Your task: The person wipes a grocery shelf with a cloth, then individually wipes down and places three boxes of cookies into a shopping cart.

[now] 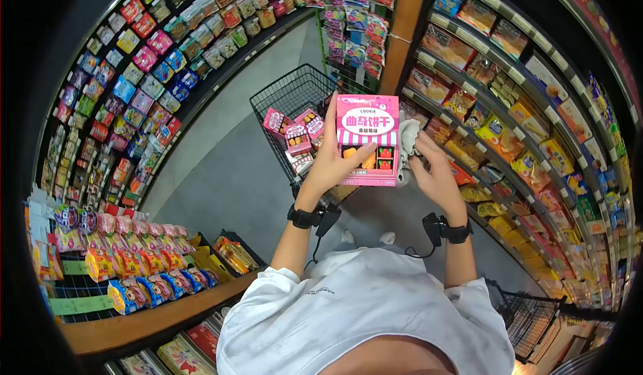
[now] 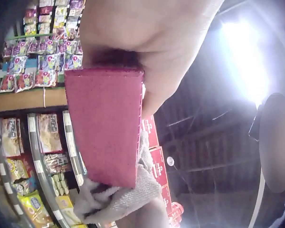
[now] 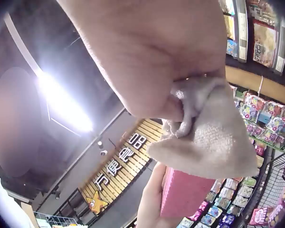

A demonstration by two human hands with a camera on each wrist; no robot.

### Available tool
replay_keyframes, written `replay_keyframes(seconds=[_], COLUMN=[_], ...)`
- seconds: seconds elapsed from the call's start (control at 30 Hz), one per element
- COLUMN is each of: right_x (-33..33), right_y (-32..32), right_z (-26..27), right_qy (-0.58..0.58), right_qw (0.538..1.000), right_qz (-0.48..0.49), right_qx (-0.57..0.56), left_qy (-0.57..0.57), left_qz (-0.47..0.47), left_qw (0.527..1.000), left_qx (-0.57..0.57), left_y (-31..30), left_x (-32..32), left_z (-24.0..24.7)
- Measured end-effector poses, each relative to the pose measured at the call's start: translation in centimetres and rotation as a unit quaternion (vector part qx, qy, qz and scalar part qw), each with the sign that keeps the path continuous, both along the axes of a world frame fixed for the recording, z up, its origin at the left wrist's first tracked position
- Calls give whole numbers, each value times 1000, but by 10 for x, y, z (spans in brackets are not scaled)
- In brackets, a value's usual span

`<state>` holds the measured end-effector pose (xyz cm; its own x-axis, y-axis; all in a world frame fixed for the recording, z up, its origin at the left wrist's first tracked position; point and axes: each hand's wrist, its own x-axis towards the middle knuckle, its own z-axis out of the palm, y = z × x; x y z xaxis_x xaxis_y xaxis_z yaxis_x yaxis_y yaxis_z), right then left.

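Observation:
In the head view my left hand (image 1: 327, 166) grips a pink cookie box (image 1: 367, 122) from its left side, thumb across the lower front and fingers behind. The box is upright in front of my chest, its printed front with a picture of cookies towards me. My right hand (image 1: 439, 175) holds a crumpled light grey cloth (image 1: 407, 144) against the right side of the box. The left wrist view shows a plain pink side of the box with the cloth at its far end. In the right wrist view the cloth (image 3: 213, 142) is bunched between thumb and fingers.
A black wire shopping basket (image 1: 288, 84) with several pink and white boxes (image 1: 297, 135) stands beyond my left hand. Shelves of packaged snacks (image 1: 499, 134) curve along the right. Hanging snack bags (image 1: 144, 60) line the left, and a wooden-edged display (image 1: 167, 311) stands at lower left.

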<state>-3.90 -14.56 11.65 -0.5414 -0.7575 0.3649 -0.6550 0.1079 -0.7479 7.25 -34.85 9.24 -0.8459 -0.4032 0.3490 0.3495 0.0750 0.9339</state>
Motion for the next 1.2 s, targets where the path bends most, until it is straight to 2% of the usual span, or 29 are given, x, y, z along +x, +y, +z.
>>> replay_keyframes(seconds=[0.07,0.17,0.23,0.3,0.33,0.37,0.4,0.5,0.53,0.57,0.6,0.63,0.67,0.73,0.83,0.87,0.9,0.93,0.97,1.03,1.1,1.2], right_x=[1,12,11,17,23,27,33,28,24,29,29,31,30,24,18,15,14,13,10,10,8,-12], right_y=[-9,-20,-12,-6,-4,-1,1,6,11,10,12,18,27,48,69,77,86,94,102,120,144,192], right_z=[-10,-24,-34,-43,-46,-47,-52,-61,-67,-67,-68,-69,-72,-75,-72,-67,-69,-70,-69,-67,-59,-75], right_qy=[-76,-72,-101,-124,-158,-187,-234,-226,-215,-231,-240,-250,-248,-328,-324,-367,-367,-281,-191,-81,-66,-31], right_qw=[997,997,993,989,985,981,971,961,969,964,959,953,950,930,930,915,913,946,971,986,985,990], right_qz=[11,35,61,73,61,46,-49,-137,-112,-111,-127,-144,-162,-120,-127,-116,-125,-100,-73,-114,-150,-133], right_qx=[25,-10,17,41,29,15,-9,-79,-42,-72,-83,-92,-99,-118,-117,-119,-125,-128,-127,-94,-49,-34], left_qy=[19,23,20,1,15,8,-13,-69,-71,-73,-69,-62,-80,-90,-161,-162,-162,-150,-162,-174,-158,-154], left_qz=[20,60,62,155,158,135,110,59,41,21,24,46,37,25,-54,-83,-111,-115,-102,-99,-65,-10], left_qw=[1000,998,996,988,987,991,994,996,996,996,997,992,991,989,984,981,977,980,975,966,957,950], left_qx=[13,9,63,-13,18,24,14,-17,-33,-50,-10,-102,-103,-116,-48,-64,-80,-67,-113,-165,-234,-272], left_y=[-6,-16,-22,-34,-32,-30,-31,-14,-7,3,14,12,13,22,51,60,69,81,90,109,132,174], left_x=[8,20,27,31,32,37,38,34,27,19,15,9,3,-7,-21,-27,-34,-42,-50,-65,-81,-99], left_z=[-4,-8,-8,-28,-24,-16,-23,-41,-54,-55,-52,-62,-65,-63,-51,-56,-65,-74,-80,-82,-93,-91])
